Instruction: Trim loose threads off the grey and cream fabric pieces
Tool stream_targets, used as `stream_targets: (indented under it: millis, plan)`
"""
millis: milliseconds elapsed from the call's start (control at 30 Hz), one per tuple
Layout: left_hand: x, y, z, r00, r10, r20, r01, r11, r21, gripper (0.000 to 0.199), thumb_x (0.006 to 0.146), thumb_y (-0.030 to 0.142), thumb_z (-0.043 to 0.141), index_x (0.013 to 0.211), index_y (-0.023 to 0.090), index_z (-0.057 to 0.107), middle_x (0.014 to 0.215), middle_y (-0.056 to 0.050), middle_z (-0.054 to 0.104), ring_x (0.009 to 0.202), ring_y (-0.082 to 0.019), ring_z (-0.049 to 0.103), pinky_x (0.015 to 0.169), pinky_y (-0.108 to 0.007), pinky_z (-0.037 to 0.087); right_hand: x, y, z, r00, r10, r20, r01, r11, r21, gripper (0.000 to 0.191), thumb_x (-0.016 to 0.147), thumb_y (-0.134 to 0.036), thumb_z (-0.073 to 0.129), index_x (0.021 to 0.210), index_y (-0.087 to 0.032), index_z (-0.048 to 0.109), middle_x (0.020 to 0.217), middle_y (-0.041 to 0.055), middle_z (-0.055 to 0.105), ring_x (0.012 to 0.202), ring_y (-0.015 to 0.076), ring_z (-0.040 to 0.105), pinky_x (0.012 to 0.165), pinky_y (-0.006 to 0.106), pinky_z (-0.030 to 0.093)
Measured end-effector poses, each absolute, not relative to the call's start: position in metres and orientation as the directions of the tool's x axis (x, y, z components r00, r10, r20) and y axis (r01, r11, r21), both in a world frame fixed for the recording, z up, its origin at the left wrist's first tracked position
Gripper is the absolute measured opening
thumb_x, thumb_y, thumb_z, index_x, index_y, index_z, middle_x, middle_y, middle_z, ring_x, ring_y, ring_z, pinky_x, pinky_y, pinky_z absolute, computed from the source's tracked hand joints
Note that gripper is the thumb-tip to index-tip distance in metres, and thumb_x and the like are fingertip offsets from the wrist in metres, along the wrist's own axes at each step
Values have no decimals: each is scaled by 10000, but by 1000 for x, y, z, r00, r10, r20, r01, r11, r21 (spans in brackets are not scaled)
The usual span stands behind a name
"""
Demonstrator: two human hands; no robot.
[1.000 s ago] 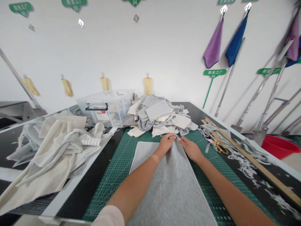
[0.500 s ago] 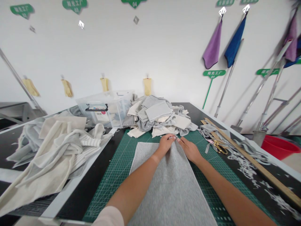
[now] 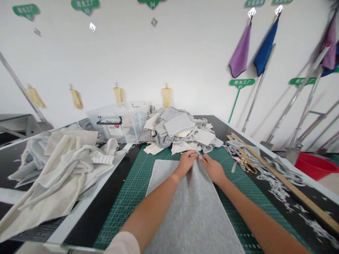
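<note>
A long piece of grey fabric lies lengthwise over the green cutting mat. At its far edge my left hand is closed, pinching the cloth between thumb and fingers. Close beside it on the right, my right hand pinches the same edge near the far right corner. The cloth is lifted and puckered between the two hands. Just beyond the fingertips rises a heap of grey and cream fabric pieces.
Loose grey and cream cloths lie left, with a clear plastic box behind. To the right are gold-handled scissors, a wooden strip and fabric scraps. A red bucket stands past the table edge.
</note>
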State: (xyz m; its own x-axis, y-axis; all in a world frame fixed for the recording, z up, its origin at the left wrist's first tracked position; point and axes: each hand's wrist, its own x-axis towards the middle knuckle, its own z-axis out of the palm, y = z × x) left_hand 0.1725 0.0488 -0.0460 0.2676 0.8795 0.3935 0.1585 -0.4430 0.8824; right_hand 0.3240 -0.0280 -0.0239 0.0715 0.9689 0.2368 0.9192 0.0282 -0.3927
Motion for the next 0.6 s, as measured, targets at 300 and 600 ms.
stream_targets:
  millis: [300, 600]
  plan:
    - [172, 48, -47, 259, 876, 407, 118, -447, 887, 219, 869, 289, 607, 955, 176, 774, 975, -55, 767, 933, -207, 671, 890, -302, 498, 325, -27, -26, 51, 966, 252, 926, 49, -375, 449, 1055, -573, 209, 984, -238, 499, 794, 40, 684, 747, 209, 671, 606, 251, 277]
    - [172, 48, -46, 255, 882, 396, 132, -437, 890, 228, 872, 302, 608, 971, 180, 774, 970, -53, 768, 938, -207, 675, 892, -300, 500, 324, -28, -26, 59, 962, 265, 936, 40, -351, 439, 1056, -571, 217, 1008, -245, 506, 806, 35, 700, 736, 202, 670, 600, 247, 271]
